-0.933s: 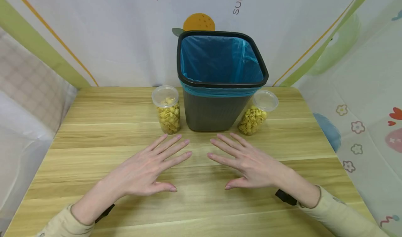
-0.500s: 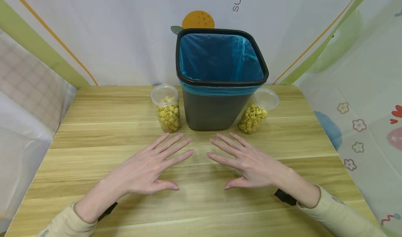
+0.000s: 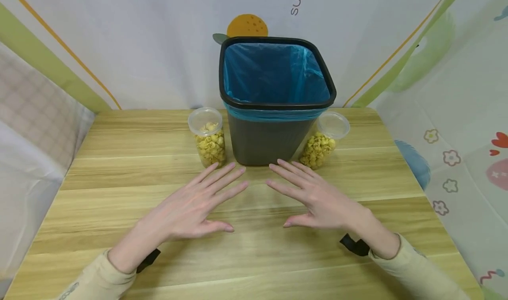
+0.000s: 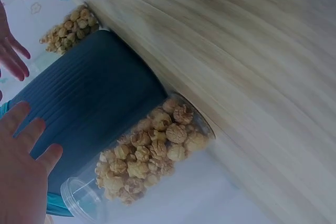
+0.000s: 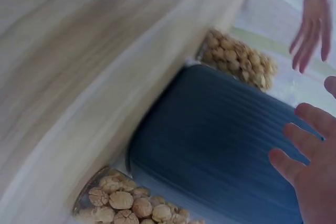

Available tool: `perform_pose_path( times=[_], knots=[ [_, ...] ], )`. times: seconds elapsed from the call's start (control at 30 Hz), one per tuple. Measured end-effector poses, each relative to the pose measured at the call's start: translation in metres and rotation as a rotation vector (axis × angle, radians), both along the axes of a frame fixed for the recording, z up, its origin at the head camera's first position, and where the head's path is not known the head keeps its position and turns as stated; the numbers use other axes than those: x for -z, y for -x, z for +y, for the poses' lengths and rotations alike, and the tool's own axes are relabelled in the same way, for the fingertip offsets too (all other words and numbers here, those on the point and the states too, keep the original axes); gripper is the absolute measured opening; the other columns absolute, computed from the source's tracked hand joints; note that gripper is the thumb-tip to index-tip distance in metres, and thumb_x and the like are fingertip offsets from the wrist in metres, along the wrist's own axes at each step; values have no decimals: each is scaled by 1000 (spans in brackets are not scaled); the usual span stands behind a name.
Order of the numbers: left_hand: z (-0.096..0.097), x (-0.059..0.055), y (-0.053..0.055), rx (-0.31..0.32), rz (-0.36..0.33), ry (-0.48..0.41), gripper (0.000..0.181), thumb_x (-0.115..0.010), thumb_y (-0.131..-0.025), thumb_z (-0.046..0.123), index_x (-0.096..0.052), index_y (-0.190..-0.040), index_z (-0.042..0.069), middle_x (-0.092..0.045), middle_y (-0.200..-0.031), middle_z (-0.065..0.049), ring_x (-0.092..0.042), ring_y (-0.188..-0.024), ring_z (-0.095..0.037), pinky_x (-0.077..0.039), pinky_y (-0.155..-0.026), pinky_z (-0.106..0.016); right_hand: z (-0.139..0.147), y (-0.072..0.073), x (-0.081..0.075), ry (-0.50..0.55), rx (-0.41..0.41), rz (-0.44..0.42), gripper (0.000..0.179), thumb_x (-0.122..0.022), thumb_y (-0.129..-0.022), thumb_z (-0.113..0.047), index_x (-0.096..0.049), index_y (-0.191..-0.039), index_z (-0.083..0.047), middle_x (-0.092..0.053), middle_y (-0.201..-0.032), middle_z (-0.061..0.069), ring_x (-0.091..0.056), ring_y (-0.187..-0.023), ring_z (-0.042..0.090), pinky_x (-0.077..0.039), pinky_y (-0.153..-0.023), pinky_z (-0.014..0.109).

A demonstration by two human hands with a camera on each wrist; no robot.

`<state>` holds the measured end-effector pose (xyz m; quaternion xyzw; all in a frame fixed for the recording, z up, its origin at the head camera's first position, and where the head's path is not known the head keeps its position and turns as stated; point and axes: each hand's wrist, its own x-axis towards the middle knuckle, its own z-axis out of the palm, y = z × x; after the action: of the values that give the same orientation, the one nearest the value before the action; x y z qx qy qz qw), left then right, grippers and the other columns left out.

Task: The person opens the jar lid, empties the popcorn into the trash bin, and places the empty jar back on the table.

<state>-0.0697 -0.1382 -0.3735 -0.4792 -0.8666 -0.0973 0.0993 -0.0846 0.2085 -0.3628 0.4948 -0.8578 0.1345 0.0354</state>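
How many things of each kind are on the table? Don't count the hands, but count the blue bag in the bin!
Clear lidded popcorn jars: 2
Dark grey trash bin: 1
Blue bin liner: 1
Total: 4

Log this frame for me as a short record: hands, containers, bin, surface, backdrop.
Left hand: fingers spread, holding nothing, over the table; left hand
Right hand: fingers spread, holding nothing, over the table; right hand
Containers: two clear popcorn jars, left jar and right jar, one on each side of the bin
Bin: dark bin, upright between the jars, with a blue liner folded over under the black rim
Surface: wood-grain table
Backdrop: white printed cloth
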Motion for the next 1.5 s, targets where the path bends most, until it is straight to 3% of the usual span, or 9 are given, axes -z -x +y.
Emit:
perform_pose_path(
  times=[0.2,0.37,0.6,0.8,0.93,1.07,1.2,1.37,1.5],
  knots=[
    [10,1,4,-9,-13,-29,86,-45,-97,72,-24,-165,22,-20,-174,-5,-21,-161,-27,-13,-132,-47,7,5,-6,93,60,-54,92,-75,-87,-54,-32,-163,-24,-24,-173,1,-25,-160,29,-36,-121,59],
    [17,6,5,-12,-30,-52,86,-42,-98,73,-21,-166,23,-16,-175,-2,-22,-161,-28,-18,-131,-49,14,5,-4,181,79,-65,82,-66,-93,-58,-38,-160,-19,-33,-169,3,-33,-157,26,-36,-123,47],
    [28,8,9,-16,-48,-76,87,-36,-99,75,-17,-166,24,-14,-175,-1,-21,-161,-26,-21,-130,-48,22,11,-5,483,78,-73,68,-59,-99,-53,-54,-148,-6,-54,-154,14,-48,-147,21,-34,-123,23],
    [39,9,12,-19,-74,-76,89,-42,-98,74,-13,-167,26,-11,-175,1,-20,-162,-25,-21,-130,-48,33,24,-9,714,131,-3,64,-61,-100,-49,-63,-136,4,-65,-141,18,-56,-140,18,-41,-120,28],
    [46,9,13,-17,-86,-99,91,-50,-96,69,-15,-167,25,-11,-175,2,-20,-161,-24,-21,-131,-48,41,35,-12,846,200,50,59,-67,-98,-43,-67,-127,9,-68,-134,21,-59,-136,26,-43,-119,33],
    [51,8,15,-15,-97,-126,93,-57,-95,66,-14,-167,25,-12,-175,2,-23,-161,-25,-23,-130,-47,48,48,-16,936,328,62,36,-72,-96,-16,-69,-124,8,-69,-130,24,-58,-136,30,-43,-118,35],
    [58,7,18,-7,-120,-145,90,-50,-97,69,-13,-167,26,-12,-175,3,-23,-161,-23,-24,-130,-47,53,59,-17,961,447,58,37,-67,-90,10,-69,-126,5,-67,-131,25,-58,-135,24,-44,-117,31],
    [68,5,20,6,-139,-171,89,-51,-97,68,-14,-167,26,-14,-175,3,-23,-160,-22,-26,-129,-47,59,69,-15,849,618,-36,50,-74,-90,-1,-65,-138,-11,-63,-143,12,-55,-135,11,-42,-116,23],
    [74,5,21,11,-145,-183,90,-57,-96,64,-15,-167,25,-15,-175,3,-24,-160,-22,-27,-129,-48,61,76,-11,750,692,-126,63,-79,-88,-10,-57,-147,-20,-54,-152,5,-49,-141,21,-43,-118,41]
  ],
)
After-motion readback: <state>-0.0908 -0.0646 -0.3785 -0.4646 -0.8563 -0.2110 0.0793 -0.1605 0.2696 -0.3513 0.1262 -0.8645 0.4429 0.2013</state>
